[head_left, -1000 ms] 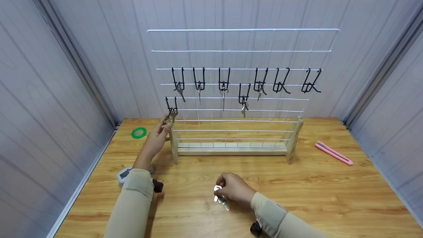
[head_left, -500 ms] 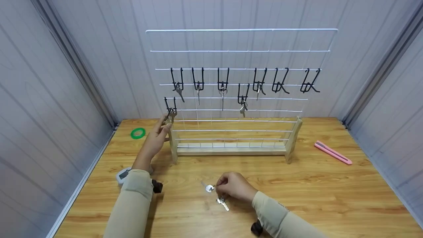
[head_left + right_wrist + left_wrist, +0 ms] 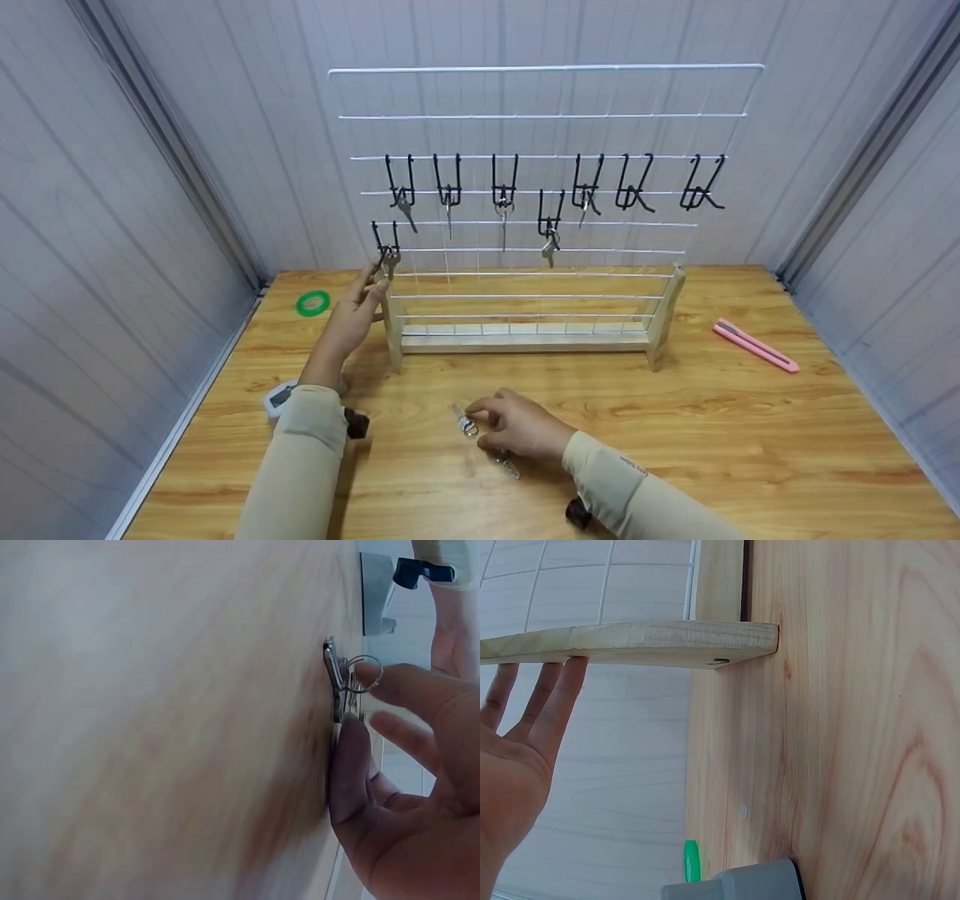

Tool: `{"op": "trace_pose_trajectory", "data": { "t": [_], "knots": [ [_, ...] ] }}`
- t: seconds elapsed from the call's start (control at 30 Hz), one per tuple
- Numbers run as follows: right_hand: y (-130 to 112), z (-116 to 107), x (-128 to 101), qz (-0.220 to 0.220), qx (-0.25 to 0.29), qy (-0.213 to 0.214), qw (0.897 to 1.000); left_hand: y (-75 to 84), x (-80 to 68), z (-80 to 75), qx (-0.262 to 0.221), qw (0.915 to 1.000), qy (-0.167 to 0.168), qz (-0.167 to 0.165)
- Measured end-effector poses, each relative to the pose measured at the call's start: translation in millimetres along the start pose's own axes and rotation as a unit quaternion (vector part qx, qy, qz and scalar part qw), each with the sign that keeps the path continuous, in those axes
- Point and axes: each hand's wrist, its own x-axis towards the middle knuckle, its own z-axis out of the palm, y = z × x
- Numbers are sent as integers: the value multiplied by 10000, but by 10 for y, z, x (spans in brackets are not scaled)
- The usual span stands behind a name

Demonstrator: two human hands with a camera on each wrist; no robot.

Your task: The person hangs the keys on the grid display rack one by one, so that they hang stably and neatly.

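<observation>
Shifted left across the bench (image 3: 675, 435) since half a second ago: right hand (image 3: 517, 429), fingers (image 3: 390, 686) now pinching a ringed key (image 3: 463, 422) flat on the wood, a second key (image 3: 508, 466) beside the wrist. Left hand (image 3: 352, 319), fingers straight, steadying the rack post (image 3: 391, 319). Pickup step; next, likely a clean lift toward a free hook (image 3: 634, 191).

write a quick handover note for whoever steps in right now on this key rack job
Left hand: open, straight fingers resting against the rack's left wooden post.
Right hand: fingers curled on a key with a ring, lying on the table; a second key lies beside it.
Done: six hooks on the wire rack carry keys.
Left: the two rightmost hooks are bare; two keys remain on the table.
</observation>
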Motion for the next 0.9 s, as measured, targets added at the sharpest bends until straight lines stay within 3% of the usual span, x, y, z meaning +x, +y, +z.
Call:
{"op": "trace_pose_trajectory", "data": {
  "t": [0.5, 0.73, 0.9],
  "knots": [
    [-27, 52, 91, -38, 419, 41, 9991, 6, -7, -9, -3, 10000, -77, -7],
    [-26, 75, 55, 201, 1188, 63, 9927, -15, -12, -16, 54, 9999, -99, -2],
    [-79, 63, 11, 98, 1060, 99, 9943, -8, -8, -13, 21, 9999, -127, 50]
  ]
}}
